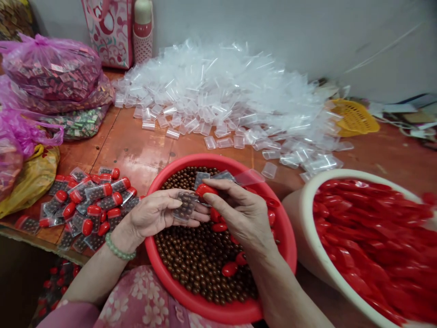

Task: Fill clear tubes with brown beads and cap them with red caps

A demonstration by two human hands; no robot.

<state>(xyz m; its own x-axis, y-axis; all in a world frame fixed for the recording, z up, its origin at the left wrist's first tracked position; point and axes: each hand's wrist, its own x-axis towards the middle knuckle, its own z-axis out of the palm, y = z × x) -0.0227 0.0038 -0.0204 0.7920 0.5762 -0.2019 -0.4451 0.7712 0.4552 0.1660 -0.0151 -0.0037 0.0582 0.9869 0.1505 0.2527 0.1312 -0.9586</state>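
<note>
My left hand [155, 214], with a green bead bracelet [119, 248] on its wrist, holds a small clear plastic case [186, 206] filled with dark brown balls. Thumb and fingers close round it, palm up. My right hand [241, 214] pinches a red cap [205, 190] at the open end of that case; whether the cap is seated I cannot tell. Both hands are above a red basin [218, 314] of shiny brown balls [201, 264]. Several loose red caps [230, 269] and a few clear cases [223, 175] lie on the balls, partly hidden by my right hand.
Red-capped filled cases [99, 196] are piled at left. Clear empty cases [221, 100] form a big heap at the back. A cream tub [309, 214] of red caps [362, 246] stands at right. Plastic bags [54, 73], a bottle [142, 32] and a yellow basket [355, 117] surround these.
</note>
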